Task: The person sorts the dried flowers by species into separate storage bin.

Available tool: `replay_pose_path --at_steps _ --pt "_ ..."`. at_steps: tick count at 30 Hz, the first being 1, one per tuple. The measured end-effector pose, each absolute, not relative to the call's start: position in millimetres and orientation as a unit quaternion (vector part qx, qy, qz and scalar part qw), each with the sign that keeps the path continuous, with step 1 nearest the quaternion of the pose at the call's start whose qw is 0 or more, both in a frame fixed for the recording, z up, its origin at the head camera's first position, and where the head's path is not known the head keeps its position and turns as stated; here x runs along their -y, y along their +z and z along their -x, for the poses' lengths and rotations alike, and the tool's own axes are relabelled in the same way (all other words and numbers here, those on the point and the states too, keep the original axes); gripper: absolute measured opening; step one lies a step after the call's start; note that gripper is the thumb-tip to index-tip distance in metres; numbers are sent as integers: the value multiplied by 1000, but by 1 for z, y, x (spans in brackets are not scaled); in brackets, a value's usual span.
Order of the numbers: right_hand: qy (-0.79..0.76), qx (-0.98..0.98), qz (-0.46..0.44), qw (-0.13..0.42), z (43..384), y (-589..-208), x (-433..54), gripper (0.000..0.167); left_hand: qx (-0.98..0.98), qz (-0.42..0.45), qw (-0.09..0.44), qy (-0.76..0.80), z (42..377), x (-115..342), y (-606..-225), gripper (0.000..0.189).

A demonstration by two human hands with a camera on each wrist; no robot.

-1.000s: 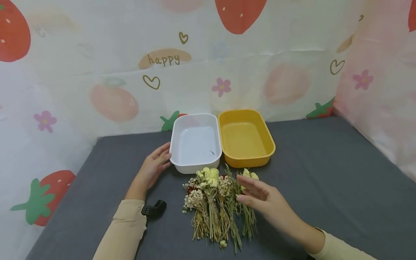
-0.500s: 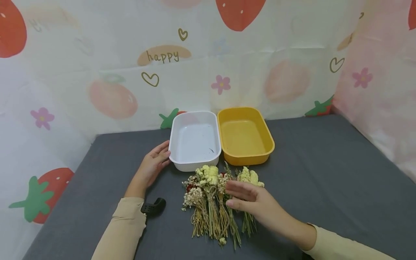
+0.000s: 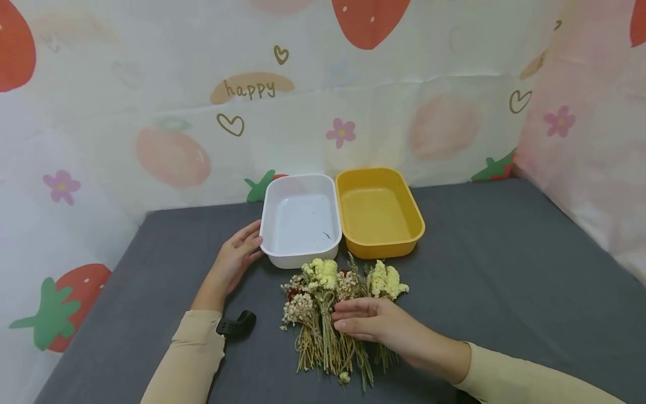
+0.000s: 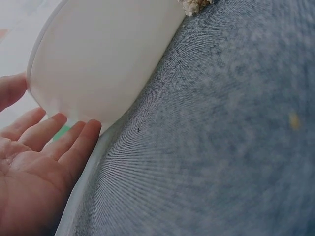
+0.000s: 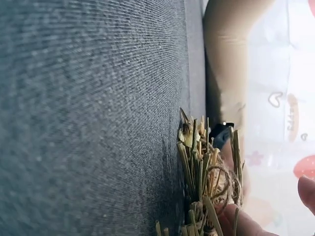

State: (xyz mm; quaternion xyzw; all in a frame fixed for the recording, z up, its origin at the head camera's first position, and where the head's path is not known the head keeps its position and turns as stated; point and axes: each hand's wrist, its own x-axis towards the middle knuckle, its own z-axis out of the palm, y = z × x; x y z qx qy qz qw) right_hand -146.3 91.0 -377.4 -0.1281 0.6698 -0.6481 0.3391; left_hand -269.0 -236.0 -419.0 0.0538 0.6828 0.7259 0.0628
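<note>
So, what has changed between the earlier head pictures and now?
The right hand moved left and nearer the person, from the rightmost yellow bunch to the middle stems; no grip shows. The left hand, the white tray it touches and the yellow tray stayed in place.

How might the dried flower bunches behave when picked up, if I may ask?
The flower bunches look dry, so probably light and brittle. Their thin, straight stems suggest stiffness. Visible twine around some stems should help those lift together.
</note>
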Motion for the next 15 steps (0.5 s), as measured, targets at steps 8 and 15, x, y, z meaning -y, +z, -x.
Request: replay_pose_path --at_steps 8,15 --pt "-653 -656 99 366 154 -377 -82 59 -678 -53 63 730 272 237 -420 58" --pt "-663 -644 56 376 156 -379 -74 49 -682 -45 65 727 270 236 -418 57"
